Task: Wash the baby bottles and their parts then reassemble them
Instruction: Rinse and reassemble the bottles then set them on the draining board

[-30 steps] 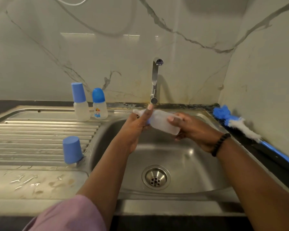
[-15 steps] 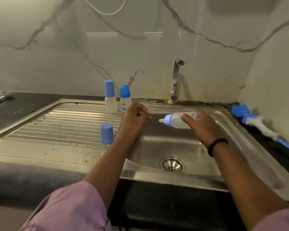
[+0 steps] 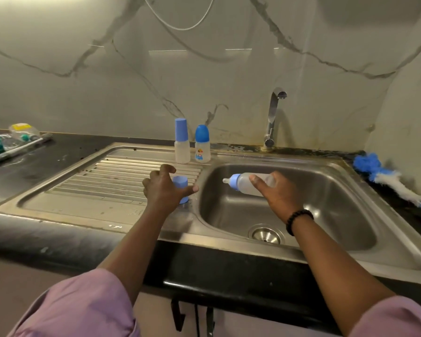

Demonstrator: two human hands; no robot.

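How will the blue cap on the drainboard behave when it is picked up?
The blue cap looks like small hollow plastic, so probably light and stiff. The drainboard shows water spots, so it may be slippery. The left hand already curls around it.

Three baby bottles are counted: a capped pair, tall one [image 3: 182,147] and short one [image 3: 202,145], at the drainboard's back edge, and a third [image 3: 247,184] over the basin. One loose blue cap [image 3: 180,185] is seen by the basin's left rim. One brush [image 3: 389,180] is counted at the bench's right edge, one tap [image 3: 274,117], two hands.
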